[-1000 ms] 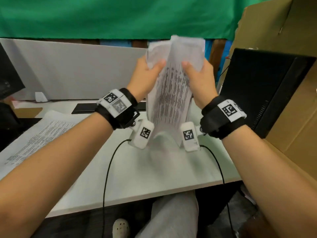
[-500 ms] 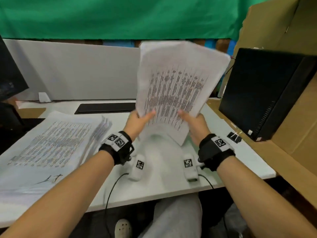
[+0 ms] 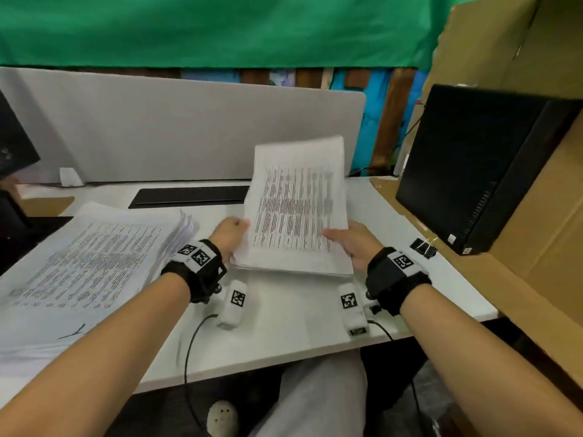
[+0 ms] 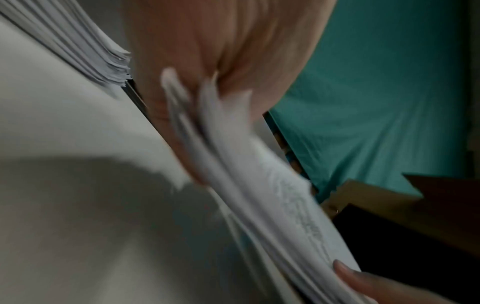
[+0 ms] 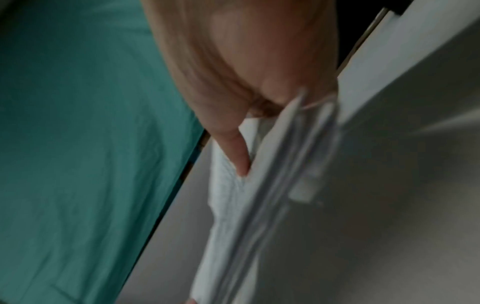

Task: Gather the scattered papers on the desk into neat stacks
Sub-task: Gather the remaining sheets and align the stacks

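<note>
1. Head view shows what has just changed: the sheaf of white printed sheets [image 3: 298, 209] that you held raised and upright half a second ago has come down, and its near edge now appears to meet the white worktop [image 3: 284, 326] towards the near right corner, the far edge still tilted up.
2. Your left hand [image 3: 229, 233] grasps the sheaf's left edge and your right hand [image 3: 350, 244] grasps its right edge, thumb lying on the printed face. The left wrist view, though blurred, shows the sheets [image 4: 259, 185] fanned slightly at your palm.
3. The right wrist view shows a fingertip [image 5: 240, 160] pressed on the top sheet, with several page edges [image 5: 280, 185] not quite flush.
4. I judge you to be mid-jog: the drop onto the worktop should knock the bottom edges level, so this sheaf is close to square but not finished.
5. The larger pile of printed white pages [image 3: 88, 263] lies at the left edge of the worktop, its right side splayed, so it still needs squaring.
6. Mind the small black binder clip [image 3: 422, 247] near the right edge, beside the black computer case [image 3: 479, 171], when you lay the sheaf flat.
</note>
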Motion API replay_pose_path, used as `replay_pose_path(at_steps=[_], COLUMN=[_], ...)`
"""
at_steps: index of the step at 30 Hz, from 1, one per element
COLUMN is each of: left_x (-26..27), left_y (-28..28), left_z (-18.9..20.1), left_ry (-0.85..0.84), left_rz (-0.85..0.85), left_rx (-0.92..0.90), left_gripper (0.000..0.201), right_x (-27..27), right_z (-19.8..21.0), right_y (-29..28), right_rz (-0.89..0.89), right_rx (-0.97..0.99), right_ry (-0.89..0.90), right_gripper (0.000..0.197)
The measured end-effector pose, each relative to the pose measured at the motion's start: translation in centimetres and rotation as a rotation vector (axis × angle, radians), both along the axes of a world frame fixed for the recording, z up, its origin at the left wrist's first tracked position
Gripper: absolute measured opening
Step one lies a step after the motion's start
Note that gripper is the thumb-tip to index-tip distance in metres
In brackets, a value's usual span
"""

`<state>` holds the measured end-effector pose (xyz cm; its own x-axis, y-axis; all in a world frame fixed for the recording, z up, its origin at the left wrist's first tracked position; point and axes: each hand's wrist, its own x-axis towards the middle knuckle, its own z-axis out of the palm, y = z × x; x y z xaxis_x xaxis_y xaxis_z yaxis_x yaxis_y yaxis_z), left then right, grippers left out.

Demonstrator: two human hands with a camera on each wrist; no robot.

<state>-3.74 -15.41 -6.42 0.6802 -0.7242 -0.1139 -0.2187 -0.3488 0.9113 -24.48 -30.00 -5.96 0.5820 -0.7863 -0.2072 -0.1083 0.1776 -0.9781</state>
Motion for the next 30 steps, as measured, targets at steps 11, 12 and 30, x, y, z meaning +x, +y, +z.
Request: replay_pose_path(at_steps=[11,12,30], left_x=[-0.6,-0.8,-2.9], left_y=[0.5,0.5,5.6], left_z=[-2.0,-2.2,9.5], left_ry=[-0.055,0.003,-0.014], left_rz=[-0.058,-0.104,-0.121], left_rx=[0.286,0.254,-0.502], left_gripper=[0.056,0.053,0.051], right_x=[-0.2,-0.1,2.5], right_z=[-3.8,-3.6,7.5], right_y=[0.7,1.2,6.4], right_rz=[0.017,0.071,0.174], right_rx=[0.217,0.216,-0.399], right_ry=[0.219,0.229,-0.220], right_gripper=[0.012,0.012,0.071])
